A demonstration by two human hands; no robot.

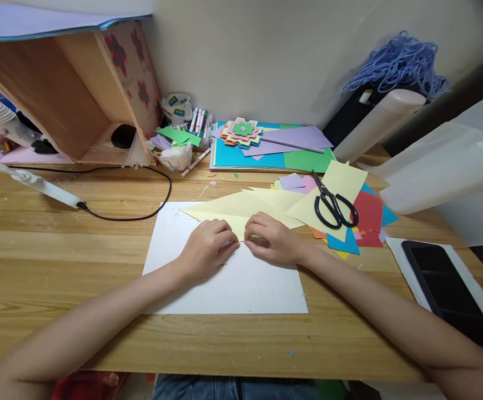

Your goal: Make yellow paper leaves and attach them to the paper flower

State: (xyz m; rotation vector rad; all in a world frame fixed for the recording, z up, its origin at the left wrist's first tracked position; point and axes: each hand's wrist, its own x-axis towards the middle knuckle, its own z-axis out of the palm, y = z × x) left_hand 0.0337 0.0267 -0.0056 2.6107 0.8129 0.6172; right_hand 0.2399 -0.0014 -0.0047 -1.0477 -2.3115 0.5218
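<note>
- In the middle of the frame, a pale yellow sheet (225,206) lies over the upper part of a white sheet (262,289), its left end tapering to a point.
- The left hand (208,243) has thumb and fingertips drawn together, pinching the near edge of the yellow sheet.
- The right hand (272,238), just beside it, pinches the same edge between thumb and curled fingers.
- Right of centre, black-handled scissors (333,206) lie open on another yellow piece (352,180), with red and blue paper scraps (368,212) around them.
- At upper centre, a layered paper flower (242,131) rests on a stack of coloured paper (310,161).
- Lower right, a dark phone (447,286) lies on a white pad (470,272).
- At left, a white tool (45,188) with a black cord (141,219) rests on the wooden table (58,261).
</note>
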